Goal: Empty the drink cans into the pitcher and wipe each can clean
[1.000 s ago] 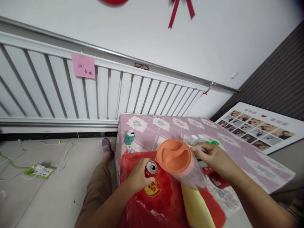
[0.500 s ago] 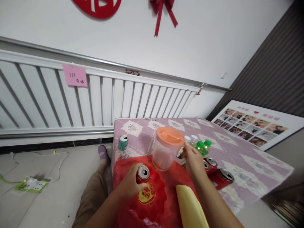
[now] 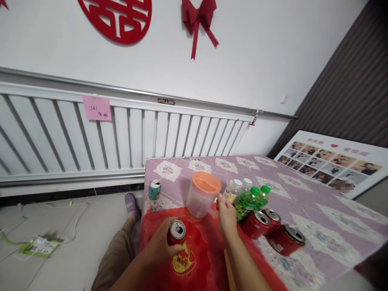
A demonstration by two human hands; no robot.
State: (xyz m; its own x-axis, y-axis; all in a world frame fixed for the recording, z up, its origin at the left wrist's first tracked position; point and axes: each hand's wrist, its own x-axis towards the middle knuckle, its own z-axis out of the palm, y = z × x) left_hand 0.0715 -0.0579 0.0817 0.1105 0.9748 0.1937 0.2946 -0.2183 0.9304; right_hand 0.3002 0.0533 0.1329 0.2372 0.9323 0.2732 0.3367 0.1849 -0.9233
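Well, the bench (image 3: 303, 190) under its purple patterned cloth carries a red plastic bag (image 3: 209, 246) at the near edge. At the bag's far edge stands a clear pitcher (image 3: 201, 196) with an orange lid. Right of it, green bottles (image 3: 247, 202) stand upright, with tipped cans (image 3: 285, 240) lying just beside them. The left hand (image 3: 159, 246) has its fingers wrapped round an opened red can (image 3: 176, 232), upright on the bag. The right hand (image 3: 226, 214) sits at the pitcher's handle side; whether its fingers grip there, I cannot tell.

We read "361" on the pink note (image 3: 97, 108) on the radiator cover (image 3: 182, 133). A red double-happiness character (image 3: 117, 18) marks the wall (image 3: 257, 60).
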